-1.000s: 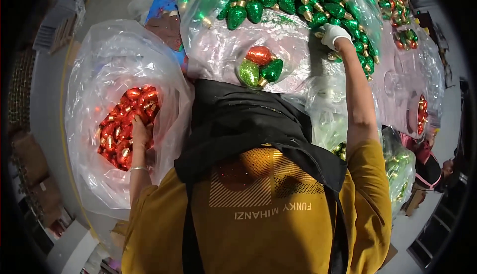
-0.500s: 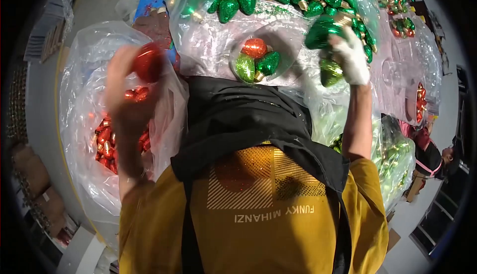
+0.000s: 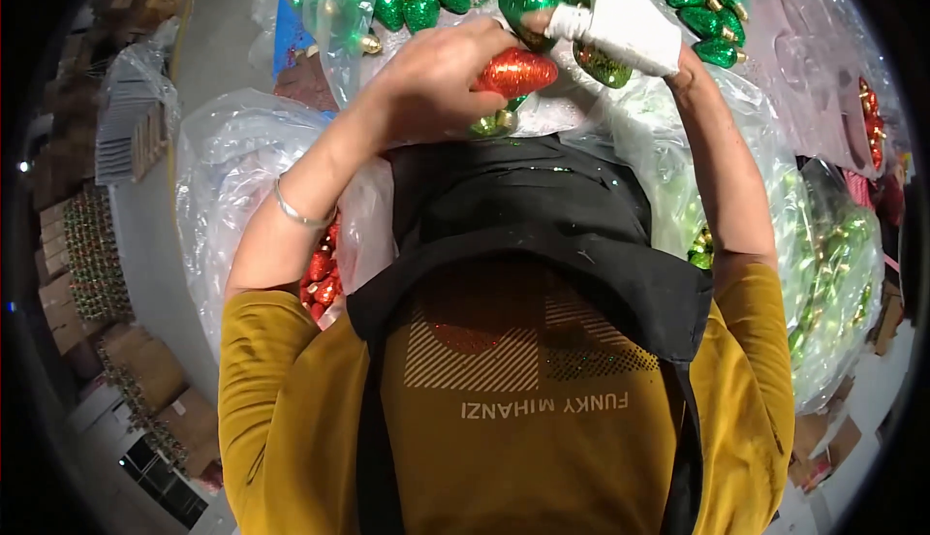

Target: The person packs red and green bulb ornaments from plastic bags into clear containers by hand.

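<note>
L hand (image 3: 441,75), bare: fingers clamped on red bulb (image 3: 518,73), tip aimed R. R hand (image 3: 620,16), gloved white: fingers clamped on dk green bulb (image 3: 528,0), w/ speckled bulb (image 3: 603,66) just under the palm, prob. gripped too; blur hid detail. Couldn't tell if red & dk green touched.

Doing it well, imo, called for a light grip bc glitter prob. rubs off, R fingers snug on both bulbs, hands a bit apart to avoid knocks.

Containers: L of L fingers & nearer the body, clear bag (image 3: 228,152) w/ red bulbs (image 3: 325,288). Beyond L fingers, green bulbs (image 3: 422,9), some behind clear plastic (image 3: 334,46). Just below L fingers, lt green bulb (image 3: 491,126), mostly hidden. R of R fingers & nearer the body, cloudy bag (image 3: 659,142) by yellow-green bulbs (image 3: 699,249); farther R, 2nd bag (image 3: 833,312), greenish contents unclear.
</note>
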Demonstrator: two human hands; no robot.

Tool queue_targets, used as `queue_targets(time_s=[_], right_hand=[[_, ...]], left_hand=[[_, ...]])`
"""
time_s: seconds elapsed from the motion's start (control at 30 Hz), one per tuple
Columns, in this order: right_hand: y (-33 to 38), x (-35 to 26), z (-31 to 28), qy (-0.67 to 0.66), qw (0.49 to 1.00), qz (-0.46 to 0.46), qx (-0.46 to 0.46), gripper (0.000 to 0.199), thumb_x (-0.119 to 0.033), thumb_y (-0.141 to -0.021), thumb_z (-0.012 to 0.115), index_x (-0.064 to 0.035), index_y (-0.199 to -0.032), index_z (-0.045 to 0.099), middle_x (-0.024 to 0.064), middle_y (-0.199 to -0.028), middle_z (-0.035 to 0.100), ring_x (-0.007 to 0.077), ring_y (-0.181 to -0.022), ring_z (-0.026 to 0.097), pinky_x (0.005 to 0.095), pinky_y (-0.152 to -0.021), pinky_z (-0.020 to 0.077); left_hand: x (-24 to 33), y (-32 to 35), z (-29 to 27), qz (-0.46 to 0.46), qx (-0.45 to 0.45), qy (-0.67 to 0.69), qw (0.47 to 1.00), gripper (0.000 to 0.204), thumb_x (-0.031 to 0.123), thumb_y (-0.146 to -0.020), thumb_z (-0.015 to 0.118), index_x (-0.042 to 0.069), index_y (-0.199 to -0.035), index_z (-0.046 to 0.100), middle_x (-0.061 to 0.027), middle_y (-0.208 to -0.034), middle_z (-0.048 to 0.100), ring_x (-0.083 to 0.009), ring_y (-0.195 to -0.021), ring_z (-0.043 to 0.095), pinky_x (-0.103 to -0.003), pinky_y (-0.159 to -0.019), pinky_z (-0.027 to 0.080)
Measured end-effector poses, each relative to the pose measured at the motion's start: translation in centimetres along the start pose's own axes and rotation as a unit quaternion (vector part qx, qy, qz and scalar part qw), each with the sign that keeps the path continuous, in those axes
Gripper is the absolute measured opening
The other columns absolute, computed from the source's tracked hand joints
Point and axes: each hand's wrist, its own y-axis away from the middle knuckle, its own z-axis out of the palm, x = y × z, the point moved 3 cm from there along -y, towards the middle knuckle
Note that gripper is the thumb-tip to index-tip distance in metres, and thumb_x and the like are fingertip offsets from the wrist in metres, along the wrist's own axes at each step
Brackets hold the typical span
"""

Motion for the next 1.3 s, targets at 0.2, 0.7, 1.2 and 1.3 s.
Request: queue_targets(time_s=[0.2,0.7,1.2,1.3], right_hand=[[0.8,1.0,0.5,0.052,0.995,0.037,0.077,0.056,-0.04,-0.077,0.067,-0.0017,-0.117,0.054,0.0149,-0.105,0.061,0.0211,-0.094,0.058,0.033,-0.081,0.0459],[0.0,2.1,2.6,0.157,0.981,-0.063,0.095,0.056,-0.038,-0.076,0.066,-0.0007,-0.116,0.052,0.0226,-0.106,0.058,0.0322,-0.095,0.059,0.0386,-0.083,0.0474],[-1.2,-2.5,5.7,0.355,0.928,-0.112,-0.016,0.019,-0.014,-0.077,0.06,-0.0059,-0.092,0.054,0.0144,-0.086,0.057,0.0348,-0.081,0.06,0.0428,-0.067,0.048],[-1.2,-3.3,5.4,0.268,0.953,-0.128,-0.055,0.014,-0.014,-0.079,0.059,-0.0051,-0.09,0.057,0.0162,-0.082,0.059,0.035,-0.078,0.061,0.0421,-0.066,0.0477]], left_hand=[[-1.0,-0.3,-0.2,-0.008,-0.048,-0.034,0.998,0.042,0.019,-0.076,0.07,0.001,-0.112,0.055,-0.0162,-0.102,0.06,-0.034,-0.098,0.058,-0.04,-0.085,0.046],[-1.1,-0.3,5.1,0.004,-0.133,0.015,0.991,0.032,0.01,-0.079,0.061,0.0,-0.108,0.055,-0.0174,-0.097,0.058,-0.034,-0.099,0.056,-0.042,-0.085,0.044],[2.8,4.8,6.3,0.039,-0.063,-0.112,0.991,0.034,0.025,-0.091,0.049,-0.002,-0.11,0.054,-0.0137,-0.095,0.056,-0.0269,-0.094,0.056,-0.037,-0.08,0.04],[2.0,6.0,7.3,0.007,-0.043,-0.166,0.985,0.032,0.025,-0.09,0.049,-0.002,-0.107,0.055,-0.0117,-0.094,0.055,-0.0235,-0.095,0.055,-0.035,-0.079,0.04]])
